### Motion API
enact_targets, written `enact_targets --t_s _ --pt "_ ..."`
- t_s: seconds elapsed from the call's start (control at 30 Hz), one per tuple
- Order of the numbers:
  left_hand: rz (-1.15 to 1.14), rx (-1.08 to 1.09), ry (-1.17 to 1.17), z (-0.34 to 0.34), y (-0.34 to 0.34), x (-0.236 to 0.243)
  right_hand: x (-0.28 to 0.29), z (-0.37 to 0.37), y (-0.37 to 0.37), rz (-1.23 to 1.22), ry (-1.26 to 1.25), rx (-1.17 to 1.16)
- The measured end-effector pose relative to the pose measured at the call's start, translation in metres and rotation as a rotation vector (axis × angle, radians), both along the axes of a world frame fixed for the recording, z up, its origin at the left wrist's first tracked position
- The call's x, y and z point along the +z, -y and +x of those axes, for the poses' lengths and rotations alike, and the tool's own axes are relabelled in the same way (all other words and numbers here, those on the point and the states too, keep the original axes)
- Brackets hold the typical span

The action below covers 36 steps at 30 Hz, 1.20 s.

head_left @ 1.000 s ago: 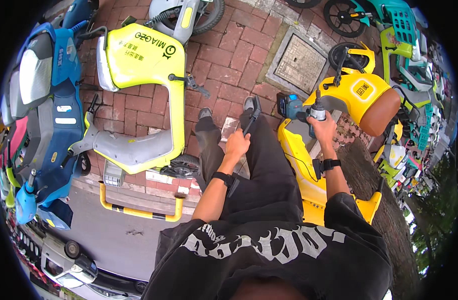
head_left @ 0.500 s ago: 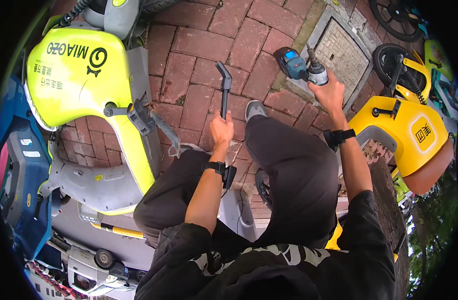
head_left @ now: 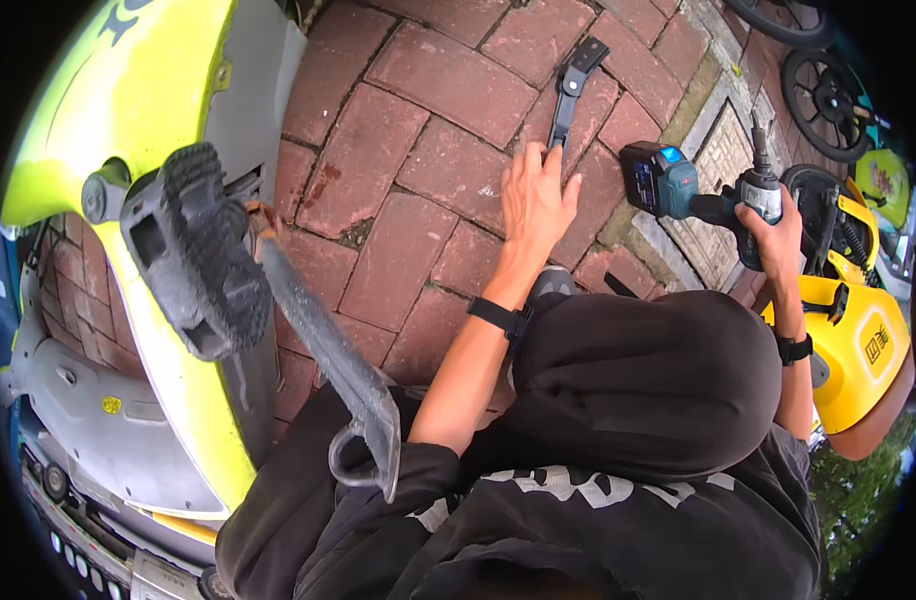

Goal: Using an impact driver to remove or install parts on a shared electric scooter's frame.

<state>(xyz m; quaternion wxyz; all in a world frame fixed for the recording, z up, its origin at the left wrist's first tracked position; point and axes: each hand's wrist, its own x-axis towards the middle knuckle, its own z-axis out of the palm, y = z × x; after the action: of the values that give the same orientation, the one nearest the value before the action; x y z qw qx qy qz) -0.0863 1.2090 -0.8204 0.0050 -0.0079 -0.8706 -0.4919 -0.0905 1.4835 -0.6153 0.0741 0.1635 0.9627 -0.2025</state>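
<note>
My left hand (head_left: 536, 205), fingers extended and thumb apart, touches the lower end of a black jointed metal bar (head_left: 578, 75) over the brick pavement (head_left: 398, 250); whether the bar rests on it is unclear. My right hand (head_left: 773, 230) grips a teal-and-black cordless power tool (head_left: 668, 185) with a socket fitting pointing away from me. Close at left, a lime scooter frame (head_left: 98, 80) carries a black ridged pedal (head_left: 203, 255) and a weathered metal bracket (head_left: 333, 350) ending in a loop. My bent knee (head_left: 648, 390) is between my forearms.
A yellow scooter (head_left: 843, 345) stands at right, with other wheels (head_left: 823, 105) behind it. A square metal cover (head_left: 723, 155) is set in the pavement beyond the tool. A grey car (head_left: 158, 575) shows at lower left, and foliage (head_left: 848, 510) at lower right.
I have crouched lower beside the lime scooter, whose pedal looms larger. My left hand has moved forward and right with the bar, its fingers now extended. The tool has moved rightward.
</note>
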Motion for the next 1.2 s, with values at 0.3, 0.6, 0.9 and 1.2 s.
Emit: enact_targets --t_s 0.3,0.6,0.9,1.2 --pt "0.255 -0.027 0.109 0.040 0.025 0.032 -0.028 0.059 -0.055 -1.137 -0.651 -0.659" --pt "0.234 -0.189 0.044 0.053 0.036 0.045 -0.129 0.054 -0.005 -0.808 -0.542 -0.259" --pt "0.182 -0.246 0.177 0.056 0.052 0.088 -0.053 0.003 0.062 -1.057 -0.493 -0.165" --pt "-0.402 -0.117 -0.034 0.088 0.087 0.091 -0.115 0.012 0.197 -1.865 -0.091 -0.315"
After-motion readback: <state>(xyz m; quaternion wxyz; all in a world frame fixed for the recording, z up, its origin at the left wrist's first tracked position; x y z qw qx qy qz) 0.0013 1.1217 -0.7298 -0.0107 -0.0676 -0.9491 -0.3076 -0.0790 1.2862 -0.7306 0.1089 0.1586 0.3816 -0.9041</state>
